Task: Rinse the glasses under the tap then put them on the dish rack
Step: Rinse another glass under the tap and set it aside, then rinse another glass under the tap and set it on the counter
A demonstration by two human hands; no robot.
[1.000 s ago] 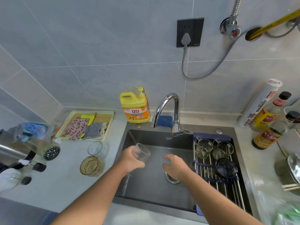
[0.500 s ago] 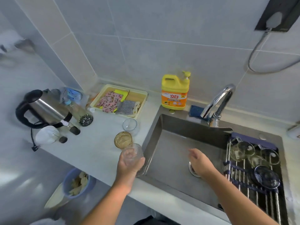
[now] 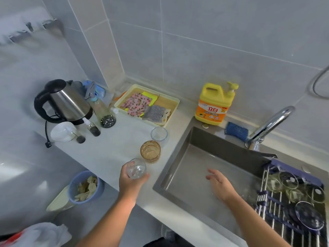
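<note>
Glossy clear tumbler (image 3: 136, 169) in the left hand (image 3: 130, 183), ribbed amber glass (image 3: 150, 152) just beyond it. Under the right hand (image 3: 219, 184), matt brushed-steel sink (image 3: 185, 168).

Bare forearms (image 3: 114, 216), bare left hand (image 3: 130, 184), bare right hand (image 3: 220, 186)

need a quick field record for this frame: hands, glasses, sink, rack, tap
left hand: grips a clear glass at the counter edge, left of the sink
right hand: open, empty, over the sink basin
unrinsed: amber glass and second clear glass, upright on the counter
dish rack: across the sink's right end, holds several glasses
tap: no water stream visible
</note>
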